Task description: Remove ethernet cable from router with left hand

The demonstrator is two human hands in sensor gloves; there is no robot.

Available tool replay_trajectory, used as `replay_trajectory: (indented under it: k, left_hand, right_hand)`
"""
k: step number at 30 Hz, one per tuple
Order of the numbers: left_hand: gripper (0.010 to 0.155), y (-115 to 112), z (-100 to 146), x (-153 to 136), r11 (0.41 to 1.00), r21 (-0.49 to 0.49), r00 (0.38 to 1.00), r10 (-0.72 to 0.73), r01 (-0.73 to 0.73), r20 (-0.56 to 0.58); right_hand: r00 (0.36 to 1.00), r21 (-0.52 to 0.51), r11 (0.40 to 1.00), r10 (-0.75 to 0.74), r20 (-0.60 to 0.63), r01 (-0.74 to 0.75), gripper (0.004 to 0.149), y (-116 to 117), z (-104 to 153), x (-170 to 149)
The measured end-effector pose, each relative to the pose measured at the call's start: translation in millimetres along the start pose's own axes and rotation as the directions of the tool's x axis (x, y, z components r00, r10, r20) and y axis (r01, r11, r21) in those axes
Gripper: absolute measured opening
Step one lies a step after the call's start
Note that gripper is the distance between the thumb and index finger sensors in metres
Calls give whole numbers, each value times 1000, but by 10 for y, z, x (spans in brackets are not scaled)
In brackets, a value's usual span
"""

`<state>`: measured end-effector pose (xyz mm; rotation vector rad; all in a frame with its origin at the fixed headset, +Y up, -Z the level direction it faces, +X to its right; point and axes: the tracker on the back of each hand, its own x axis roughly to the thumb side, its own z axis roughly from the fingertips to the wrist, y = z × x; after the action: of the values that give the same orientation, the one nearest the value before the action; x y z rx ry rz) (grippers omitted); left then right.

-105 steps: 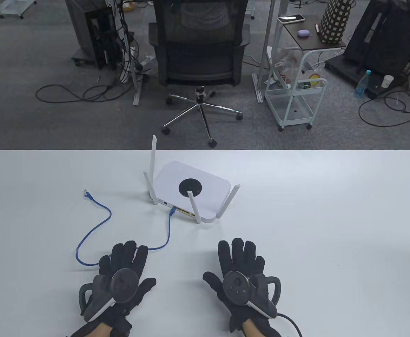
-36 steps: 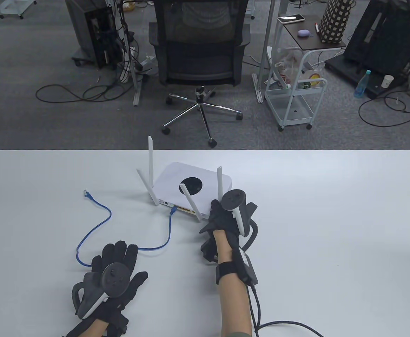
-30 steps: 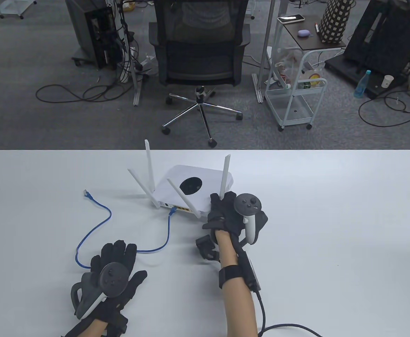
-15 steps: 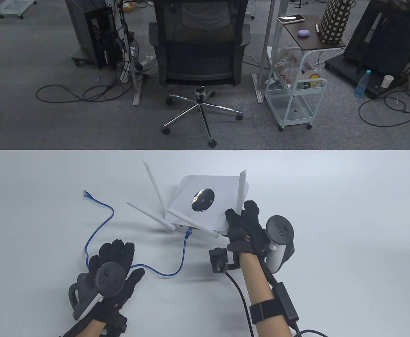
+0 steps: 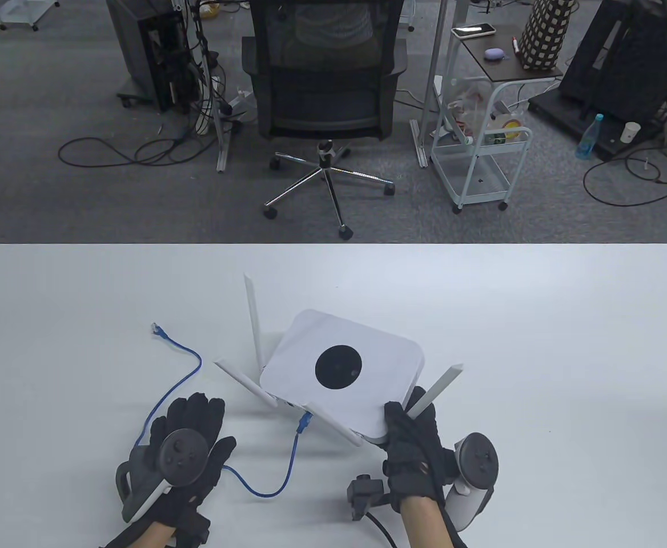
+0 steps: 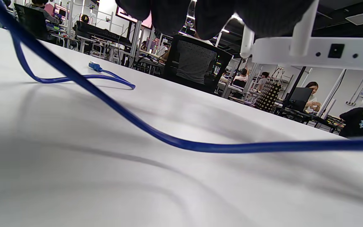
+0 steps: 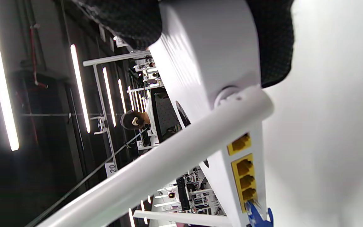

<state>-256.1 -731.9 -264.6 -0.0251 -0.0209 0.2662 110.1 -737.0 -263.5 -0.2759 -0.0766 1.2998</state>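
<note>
Black glove fabric covers both hands at the near edge of the white table [image 5: 539, 319]. The left hand [image 5: 188, 451] lies palm-down with its fingers spread flat, gripping nothing; the blue ethernet cable [image 5: 265, 491] runs out from under it. To its right, the right hand [image 5: 413, 451] grips the near right corner of the white router [image 5: 342, 371], thumb on the top face and fingers below, and the router sits tilted with its near edge off the table. In the right wrist view, the glove wraps the router's corner [image 7: 210, 47] on both sides, and the cable's blue plug [image 7: 258, 216] sits in a port at the end of the row of yellow ports [image 7: 244, 173]. From that plug the cable drops to the table, loops past the left hand and curves away to its loose end [image 5: 156, 329], farther out on the left. Beyond the table stands an office chair [image 5: 325, 85].
</note>
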Motion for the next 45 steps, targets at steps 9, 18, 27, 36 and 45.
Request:
replay_trajectory:
  k: [9, 18, 27, 36, 45]
  left_hand:
    - [69, -29, 7, 30, 1000, -16, 1000, -1, 1, 8]
    - [69, 25, 49, 101, 1000, 15, 999, 17, -18, 39]
    - [61, 149, 73, 283, 956, 0, 948, 292, -294, 124]
    - [63, 24, -161, 431, 804, -211, 830, 552, -556, -79]
    - [50, -220, -273, 573, 540, -222, 584, 767, -812, -267]
  right_hand:
    - [991, 27, 991, -132, -9, 133, 77, 41, -2, -315]
    - [985, 54, 984, -170, -21, 171, 78, 50, -15, -394]
    - [984, 79, 981, -176, -18, 176, 78, 65, -15, -391]
    - [984, 96, 979, -177, -16, 178, 78, 82, -14, -393]
    - [986, 92, 982, -165, -13, 165, 78, 83, -16, -402]
